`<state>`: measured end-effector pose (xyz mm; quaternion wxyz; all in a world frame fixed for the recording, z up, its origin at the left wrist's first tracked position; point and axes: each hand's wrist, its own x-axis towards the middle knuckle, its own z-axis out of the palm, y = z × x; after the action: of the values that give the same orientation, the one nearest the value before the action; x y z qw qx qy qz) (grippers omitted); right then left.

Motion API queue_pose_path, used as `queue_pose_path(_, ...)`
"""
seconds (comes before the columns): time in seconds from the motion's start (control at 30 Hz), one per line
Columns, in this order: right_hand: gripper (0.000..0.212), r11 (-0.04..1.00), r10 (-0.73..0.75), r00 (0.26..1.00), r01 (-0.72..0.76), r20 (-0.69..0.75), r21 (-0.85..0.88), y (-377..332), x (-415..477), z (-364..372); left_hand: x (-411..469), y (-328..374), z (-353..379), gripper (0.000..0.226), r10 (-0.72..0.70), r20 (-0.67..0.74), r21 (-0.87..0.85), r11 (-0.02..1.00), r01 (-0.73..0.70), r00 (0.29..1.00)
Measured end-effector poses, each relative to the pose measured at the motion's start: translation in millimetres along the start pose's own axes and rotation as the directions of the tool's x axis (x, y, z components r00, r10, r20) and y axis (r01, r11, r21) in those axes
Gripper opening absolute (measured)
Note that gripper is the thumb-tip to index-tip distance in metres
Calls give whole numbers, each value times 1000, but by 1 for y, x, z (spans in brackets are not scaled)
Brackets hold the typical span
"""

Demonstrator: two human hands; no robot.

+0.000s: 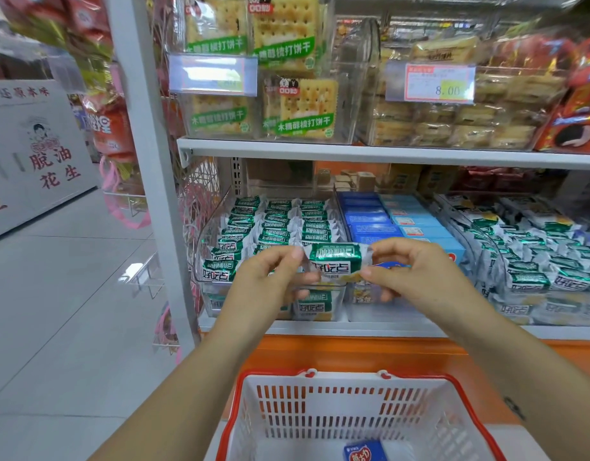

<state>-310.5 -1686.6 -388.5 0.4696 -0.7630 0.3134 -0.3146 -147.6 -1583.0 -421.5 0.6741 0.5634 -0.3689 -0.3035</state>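
Right now: a person is holding one green-and-white snack packet (pixel 335 261) up between both hands, in front of a shop shelf.
Left hand (pixel 270 274): it is pinching the packet's left crimped end between thumb and fingertips.
Right hand (pixel 416 271): it is pinching the right crimped end, with the lower fingers curling underneath.
Hands together or apart: the packet's length is keeping them apart, and both are clamping on it.
Packet's place: it is hanging in the air between the two hands, label facing the camera, just above the front of the clear bin (pixel 200 261). It is not resting on anything.
Beyond the hands: rows of matching packets (pixel 273 221) are lying in that bin, and blue boxes (pixel 370 214) are sitting just past the right hand.
Below the hands: a red-rimmed white basket (pixel 320 377) is sitting under the forearms, nearer the person. A small blue packet (pixel 365 452) is lying on its bottom.
Step in hand: by my reading, the packet is being looked over as a pick for the basket. Whether it is leaving the bin or going back cannot be told.
Next move: if it is going to the basket, one hand needs to let go. The other then needs to bring the packet down and towards the person, clearing the bin's front wall and the basket's rim before letting go.
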Motion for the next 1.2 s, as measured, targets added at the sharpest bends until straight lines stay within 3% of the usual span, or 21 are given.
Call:
queue_pose_path(0.1, 24, 998, -16, 1000, 16, -2, 66, -2, -1, 0, -2, 0, 3, 31, -74, 10, -75, 994, 75, 997)
queue_pose_path(0.17, 30, 996, -35, 999, 36, -9, 82, -1, -2, 2, -3, -1, 3, 24, -15, -13, 8, 1000, 15, 1000)
queue_pose_path(0.27, 16, 997, -48, 998, 49, -28, 59, 3, -3, 8, 0, -4, 2, 6, 52, -63, 96, 994, -45, 997)
queue_pose_path(0.43, 22, 983, -42, 987, 68, -156, 169, 12, 0, 16, 1, -4, 2, 44, 103, -14, 91, 991, -101, 995)
queue_pose_path(0.57, 18, 966, 5, 995, 20, -96, 257, 18, 3, 16, 3, -7, -2, 52, 63, 58, 103, 992, -69, 996)
queue_pose_path(0.77, 8, 870, 71, 997, -50, -23, 491, 26, 1, 15, 7, -16, -4, 38, 53, 72, 154, 986, -63, 996)
queue_pose_path(0.93, 6, 801, 109, 994, -99, 19, 590, 32, -4, 16, 7, -16, -2, 37, 51, 86, 150, 987, -64, 995)
queue_pose_path(1.1, 14, 893, 34, 998, -51, 46, 447, 29, 1, 9, 4, -11, -4, 32, 112, 83, 181, 976, -125, 990)
queue_pose_path(1.2, 27, 970, -9, 974, -47, 228, 237, 17, 4, 3, 4, -6, -9, 31, 182, 95, 258, 945, -201, 979)
